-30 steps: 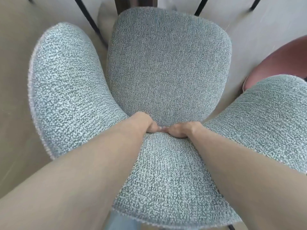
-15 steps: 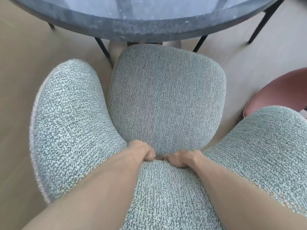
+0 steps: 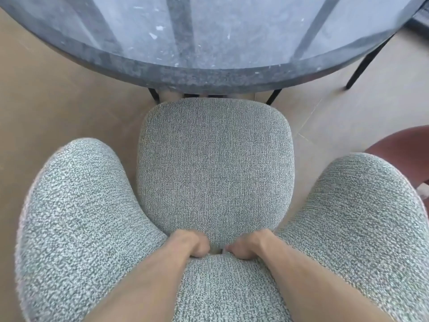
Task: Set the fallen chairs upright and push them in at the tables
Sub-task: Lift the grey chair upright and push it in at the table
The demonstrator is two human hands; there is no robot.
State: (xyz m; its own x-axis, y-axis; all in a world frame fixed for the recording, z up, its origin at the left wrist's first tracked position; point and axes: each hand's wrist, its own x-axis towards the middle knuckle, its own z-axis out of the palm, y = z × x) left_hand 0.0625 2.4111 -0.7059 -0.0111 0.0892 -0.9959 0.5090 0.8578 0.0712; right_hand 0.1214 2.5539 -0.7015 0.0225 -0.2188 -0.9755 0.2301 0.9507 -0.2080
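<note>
A grey woven chair [image 3: 213,163] stands upright right below me, its seat facing a round dark stone table [image 3: 209,75]. The seat's front edge sits just short of the table rim. Its curved backrest wraps around both sides of the seat. My left hand [image 3: 192,245] and my right hand [image 3: 246,246] grip the top middle of the backrest side by side, fingers curled over the inner edge, almost touching each other.
A reddish-brown chair [image 3: 404,154] shows at the right edge, close behind the grey chair's right wing. Thin black legs [image 3: 366,63] stand under the table on the right. Beige floor [image 3: 58,108] lies on the left.
The table has come into view and now fills the top. My hands keep the same grip on the backrest, now slightly apart.
</note>
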